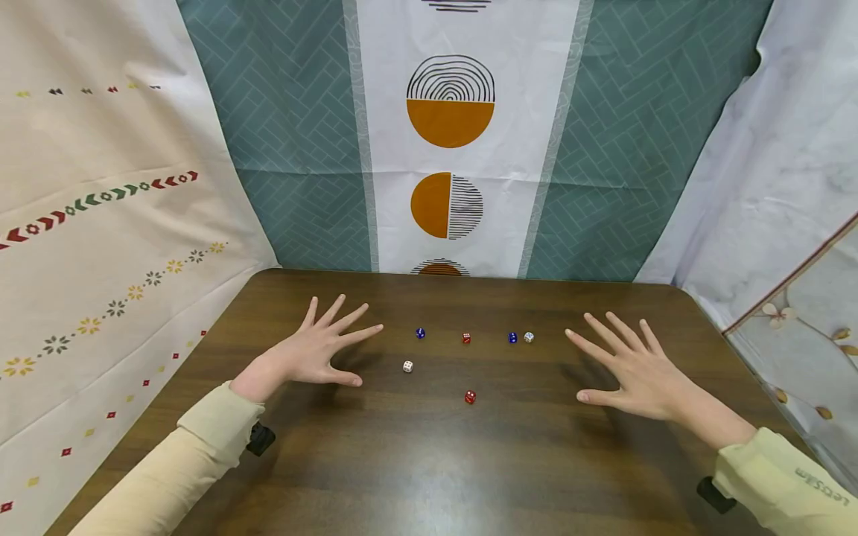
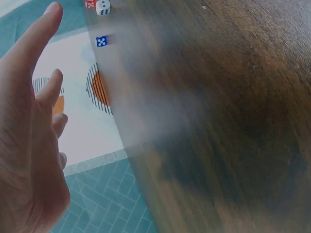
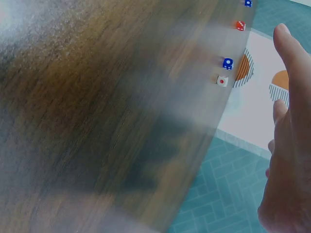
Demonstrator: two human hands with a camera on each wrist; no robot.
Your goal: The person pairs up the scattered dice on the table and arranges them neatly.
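Several small dice lie scattered about the middle of a dark wooden table (image 1: 375, 461). Toward the back are a blue die (image 1: 420, 333), a red die (image 1: 466, 338), and a second blue die (image 1: 512, 337) close beside a white die (image 1: 529, 337). Nearer the front lie another white die (image 1: 407, 366) and another red die (image 1: 471, 397). My left hand (image 1: 311, 350) hovers over the table left of the dice, fingers spread, holding nothing. On the opposite side my right hand (image 1: 633, 376) is likewise spread and holds nothing; the second white die is nearest to it.
Behind the table hangs a green and white curtain (image 1: 302, 149) with orange half-circles. A cream patterned cloth (image 1: 121, 223) borders the left side, and a white floral cloth (image 1: 791, 186) the right. Both wrists wear dark straps below pale sleeves (image 1: 167, 461).
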